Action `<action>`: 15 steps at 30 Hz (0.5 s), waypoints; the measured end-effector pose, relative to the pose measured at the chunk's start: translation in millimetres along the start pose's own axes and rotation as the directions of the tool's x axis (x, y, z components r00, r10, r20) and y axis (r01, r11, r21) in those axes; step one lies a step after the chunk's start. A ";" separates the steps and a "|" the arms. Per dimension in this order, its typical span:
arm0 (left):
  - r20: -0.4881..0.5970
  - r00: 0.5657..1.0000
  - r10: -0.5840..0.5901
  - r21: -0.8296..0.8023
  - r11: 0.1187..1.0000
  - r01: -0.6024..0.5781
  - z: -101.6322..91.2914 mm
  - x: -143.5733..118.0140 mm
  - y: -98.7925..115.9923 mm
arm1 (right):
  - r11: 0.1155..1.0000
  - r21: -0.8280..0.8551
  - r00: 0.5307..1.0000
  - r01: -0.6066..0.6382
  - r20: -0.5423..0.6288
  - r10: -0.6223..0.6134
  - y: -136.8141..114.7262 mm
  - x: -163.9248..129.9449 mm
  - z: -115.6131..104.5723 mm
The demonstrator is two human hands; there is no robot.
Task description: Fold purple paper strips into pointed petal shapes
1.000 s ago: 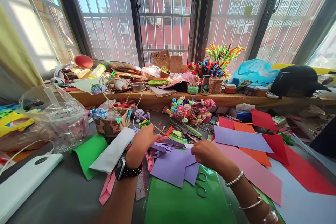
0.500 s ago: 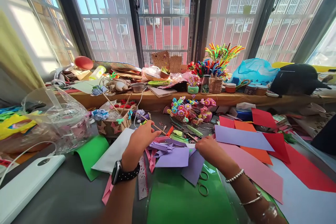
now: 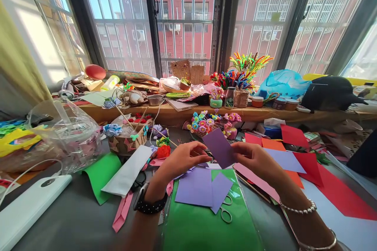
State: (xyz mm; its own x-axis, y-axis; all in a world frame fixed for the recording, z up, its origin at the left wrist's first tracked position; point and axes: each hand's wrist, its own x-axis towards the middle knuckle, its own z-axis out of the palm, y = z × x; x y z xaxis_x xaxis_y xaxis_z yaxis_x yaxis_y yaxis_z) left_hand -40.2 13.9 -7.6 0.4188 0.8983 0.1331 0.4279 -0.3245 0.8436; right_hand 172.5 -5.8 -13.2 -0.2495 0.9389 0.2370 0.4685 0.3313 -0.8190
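My right hand pinches a small purple paper rectangle by its right edge and holds it raised and tilted. On the other side of that paper, my left hand is bent with thumb and fingers apart, and nothing shows between them. Beneath both hands, a larger purple sheet and a smaller purple piece lie on a green mat. Scissors stick out from under the smaller piece, only their handle loops showing.
Red, orange, pink and lilac paper overlaps at the right. A white packet, a green sheet and a white power strip-like block lie left. A basket of paper flowers and crocheted flowers stand behind.
My right hand has let go of a thin stick and now holds the purple rectangle up. My left hand has come lower and towards the middle. The purple sheets below are more uncovered.
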 end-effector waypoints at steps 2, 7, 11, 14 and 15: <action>-0.001 0.999 0.045 -0.176 0.983 -0.044 8.7 2.5 5.8 | 0.986 0.167 1.000 -0.002 0.022 -0.002 -2.5 -0.7 2.2; -0.108 0.994 0.025 -0.315 0.947 -0.058 24.0 7.4 13.8 | 0.981 0.193 0.998 0.032 0.054 -0.043 -11.2 -2.5 6.3; -0.239 0.967 0.092 -0.006 0.995 -0.096 29.9 6.9 12.7 | 0.988 -0.125 0.968 0.094 -0.221 -0.120 -9.1 -1.8 12.1; -0.345 0.882 0.321 0.532 0.841 -0.098 33.3 11.7 3.1 | 0.911 -0.410 0.956 0.047 -0.245 -0.160 -2.6 0.8 13.5; -0.303 0.877 0.373 0.625 0.773 -0.113 35.2 15.0 -1.5 | 0.879 -0.476 0.959 0.028 -0.236 -0.158 -1.2 1.6 13.8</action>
State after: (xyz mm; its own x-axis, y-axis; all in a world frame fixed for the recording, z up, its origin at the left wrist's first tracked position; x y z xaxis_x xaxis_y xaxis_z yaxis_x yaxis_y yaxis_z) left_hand -6.4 17.4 -25.2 0.2846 0.7567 0.5886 0.7838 -0.5372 0.3116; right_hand 159.9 -6.0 -19.0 -0.1138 0.8699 0.4799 0.8082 0.3620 -0.4646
